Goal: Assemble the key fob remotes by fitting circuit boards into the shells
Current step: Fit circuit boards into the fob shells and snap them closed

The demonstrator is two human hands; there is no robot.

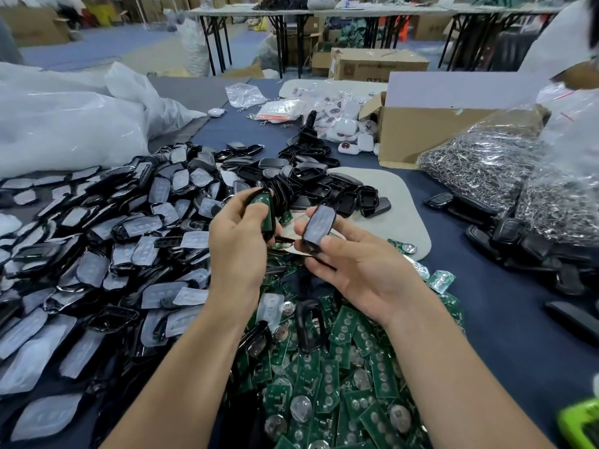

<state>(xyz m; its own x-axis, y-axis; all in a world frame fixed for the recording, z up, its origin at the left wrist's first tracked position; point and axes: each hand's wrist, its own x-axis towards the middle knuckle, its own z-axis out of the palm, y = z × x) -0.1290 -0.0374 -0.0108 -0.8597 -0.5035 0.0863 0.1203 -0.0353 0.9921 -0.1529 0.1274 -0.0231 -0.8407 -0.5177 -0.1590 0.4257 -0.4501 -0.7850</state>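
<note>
The left hand [236,244] curls its fingers round a black shell [252,196] with a green board [264,209] seated in it, face up, likely so the fit can be checked. The right hand [359,264] pinches a second half [319,222], glossy black with a milky rubber pad, tilted towards the first as if to close over it. A heap [340,367] of flat green boards lies at the table's [486,303] near edge; padded halves [107,234] crowd its left side.

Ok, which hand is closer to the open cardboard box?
Right. The right hand, pinching a shell half, is in front and left of the cardboard box; the left hand, gripping a board-filled shell, is farther left.
</note>
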